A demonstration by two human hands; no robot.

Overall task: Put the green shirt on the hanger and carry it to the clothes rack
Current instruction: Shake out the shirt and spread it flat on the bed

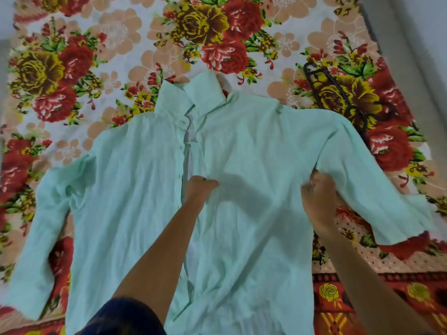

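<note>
A pale green shirt (135,189) lies spread front-up on a flowered bedsheet (79,59), collar at the far end, both sleeves out to the sides. Its front is unbuttoned, with a gap down the middle. My left hand (199,187) grips the edge of the right front panel at the opening, mid-chest. My right hand (318,197) pinches the fabric at the right side seam, under the armpit of the right sleeve. A dark hanger (338,93) lies on the sheet beyond the shirt's right shoulder, partly hidden by the shirt.
The bed's right edge runs along a grey floor or wall strip (411,32). The sheet's red patterned border (362,298) lies at the near right. A dark sleeve (121,317) covers my left upper arm.
</note>
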